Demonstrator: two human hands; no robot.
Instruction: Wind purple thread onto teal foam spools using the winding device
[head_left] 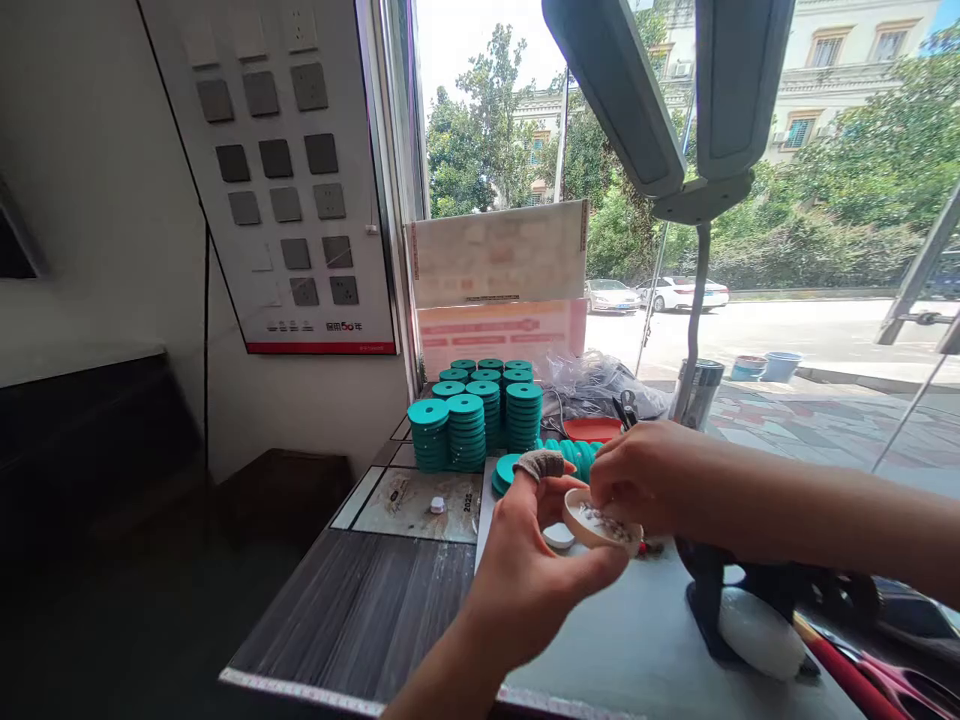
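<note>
My left hand (529, 565), with a grey wrap on one finger, grips a small round white dish (602, 525) and holds it tilted above the table. Small pale bits (596, 515) lie inside the dish. My right hand (637, 475) reaches in from the right, its fingers closed at the dish's far rim; whatever they pinch is hidden. Just behind my hands lies a row of teal discs (559, 450), partly covered by them. A white round lid-like piece (558, 536) rests on the table below the dish.
Several stacks of teal discs (466, 430) stand at the back left. A small white piece (437, 505) lies on a printed sheet (405, 500). Behind are a red-orange tray (592, 430), crumpled plastic (600, 385) and a lamp (697, 200). Scissors (911, 690) lie front right.
</note>
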